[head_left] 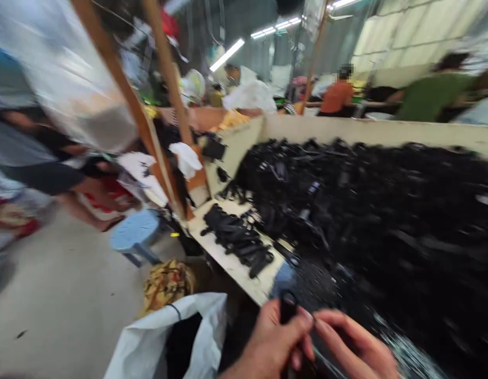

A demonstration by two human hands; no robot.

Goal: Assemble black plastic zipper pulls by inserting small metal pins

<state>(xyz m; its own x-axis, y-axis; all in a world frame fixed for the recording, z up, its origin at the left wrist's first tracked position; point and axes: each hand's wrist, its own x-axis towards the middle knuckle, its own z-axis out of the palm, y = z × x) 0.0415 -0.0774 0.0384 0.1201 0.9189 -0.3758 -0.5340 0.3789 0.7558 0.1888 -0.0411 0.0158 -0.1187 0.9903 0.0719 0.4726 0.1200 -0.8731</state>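
Note:
At the bottom of the view my left hand (273, 342) is pinched on a small black plastic piece (287, 308), thumb and fingers closed round it. My right hand (354, 345) meets it from the right, fingers curled and touching the same piece. Just beyond my hands a huge heap of black plastic parts (366, 210) covers the pale worktable (232, 266). A smaller row of sorted black parts (238, 239) lies near the table's left edge.
A white sack (149, 342) gapes open below the table edge, beside a yellow patterned bag (167, 281). A blue stool (135, 234) stands on the grey floor. People sit at left and work behind the far wall. Wooden posts (121, 79) slant at left.

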